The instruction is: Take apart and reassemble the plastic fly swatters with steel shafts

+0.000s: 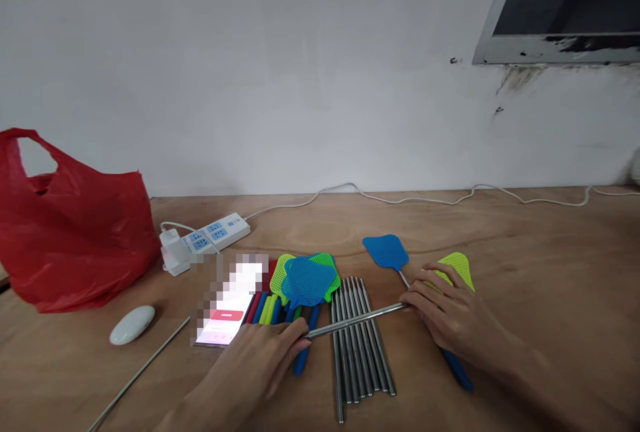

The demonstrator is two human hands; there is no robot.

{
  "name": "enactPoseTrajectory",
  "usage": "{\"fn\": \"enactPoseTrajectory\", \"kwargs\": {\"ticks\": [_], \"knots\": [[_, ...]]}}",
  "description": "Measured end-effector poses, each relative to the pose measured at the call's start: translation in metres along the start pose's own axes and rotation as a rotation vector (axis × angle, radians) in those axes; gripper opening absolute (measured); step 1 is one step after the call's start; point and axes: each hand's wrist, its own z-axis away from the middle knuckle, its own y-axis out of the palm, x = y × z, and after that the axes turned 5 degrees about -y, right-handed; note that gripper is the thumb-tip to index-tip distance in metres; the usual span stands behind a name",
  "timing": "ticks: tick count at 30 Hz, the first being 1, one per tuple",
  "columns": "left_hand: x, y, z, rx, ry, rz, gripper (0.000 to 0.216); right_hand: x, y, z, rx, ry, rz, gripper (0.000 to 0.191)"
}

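A thin metal rod (357, 320) spans between my two hands, slightly tilted, above the table. My left hand (265, 355) is closed around its left end, beside several coloured handles (267, 309). My right hand (447, 309) pinches the right end, with a yellow fly swatter head (460, 269) showing just behind the fingers; whether rod and head are joined is hidden. Under my right hand lies a fly swatter with a blue head (386, 251) and a blue handle (457, 369). Below the held rod, several metal rods (357, 359) lie side by side.
Blue, green and yellow swatter heads (309, 280) overlap in a pile left of the rods. A lit phone (227, 309) lies beside the handles. Further left are a white mouse (133, 324), a power strip (215, 239) and a red plastic bag (75, 232). A white cable (400, 201) runs along the wall.
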Motion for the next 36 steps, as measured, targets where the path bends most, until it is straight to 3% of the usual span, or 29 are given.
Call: {"fn": "enactPoseTrajectory", "kwargs": {"ticks": [10, 12, 15, 17, 23, 29, 36], "knots": [[0.01, -0.01, 0.016, 0.032, 0.015, 0.092, 0.047, 0.008, -0.017, -0.001, 0.114, 0.081, -0.058, 0.021], [0.01, -0.014, 0.019, 0.036, -0.005, 0.106, 0.046, 0.006, -0.021, 0.0, 0.175, 0.105, -0.043, 0.033], [0.008, -0.021, 0.02, 0.058, -0.011, 0.113, 0.049, -0.002, -0.025, 0.001, 0.296, 0.147, -0.072, 0.07], [0.006, -0.025, 0.019, 0.07, -0.009, 0.1, 0.05, -0.008, -0.027, 0.002, 0.358, 0.184, -0.117, 0.079], [0.01, -0.026, 0.02, 0.095, 0.001, 0.079, 0.049, -0.006, -0.03, 0.001, 0.466, 0.243, -0.237, 0.062], [0.008, -0.017, 0.025, 0.086, 0.01, 0.071, 0.044, 0.0, -0.03, -0.007, 0.337, 0.247, -0.257, 0.031], [-0.005, 0.001, 0.024, 0.027, 0.02, 0.149, 0.044, -0.001, -0.023, -0.005, 0.208, 0.211, -0.181, 0.026]]}}
